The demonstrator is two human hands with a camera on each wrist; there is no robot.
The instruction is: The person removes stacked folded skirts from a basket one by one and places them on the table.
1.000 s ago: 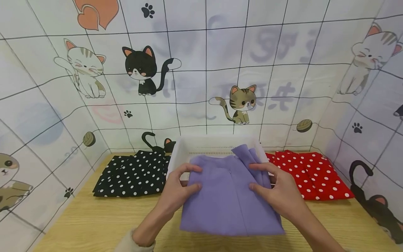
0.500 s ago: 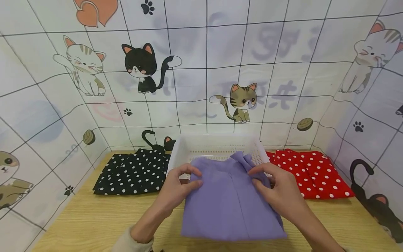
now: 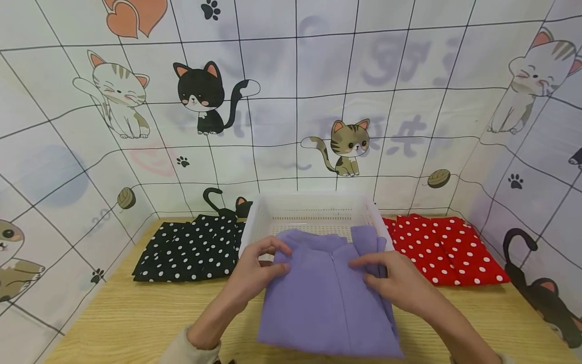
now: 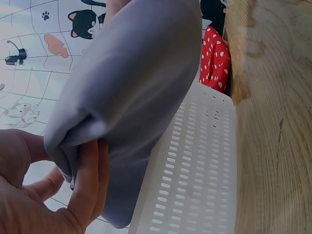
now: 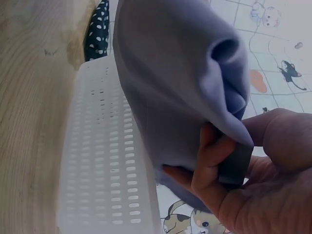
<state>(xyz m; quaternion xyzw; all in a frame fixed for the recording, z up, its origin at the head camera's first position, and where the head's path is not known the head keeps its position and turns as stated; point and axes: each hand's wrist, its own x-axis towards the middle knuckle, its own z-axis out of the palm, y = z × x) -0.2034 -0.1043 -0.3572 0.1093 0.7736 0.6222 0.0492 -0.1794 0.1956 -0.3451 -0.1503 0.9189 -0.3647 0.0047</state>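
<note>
A folded purple garment (image 3: pixel 325 303) with a collar-like flap and a central seam hangs in front of the basket in the head view. My left hand (image 3: pixel 261 268) pinches its left side between thumb and fingers. At the opposite side my right hand (image 3: pixel 393 278) grips the layered edge, where a loose fold sticks up. The left wrist view has the cloth (image 4: pixel 131 83) bunched between thumb and fingers. In the right wrist view, fingers curl under the cloth (image 5: pixel 170 73). Behind it stands a white perforated basket (image 3: pixel 313 199), its near side hidden by the garment in the head view.
Black polka-dot fabric (image 3: pixel 193 250) lies folded on the wooden table (image 3: pixel 136 318) left of the basket. Red polka-dot fabric (image 3: pixel 450 253) lies to its right. A cat-patterned wall covering (image 3: pixel 282 116) closes off the back and sides.
The garment has lowered slightly and its hem has come nearer. Its upper right flap, first slanted, dipped and now stands straighter. My right hand has shifted its hold a little; my left stays put.
</note>
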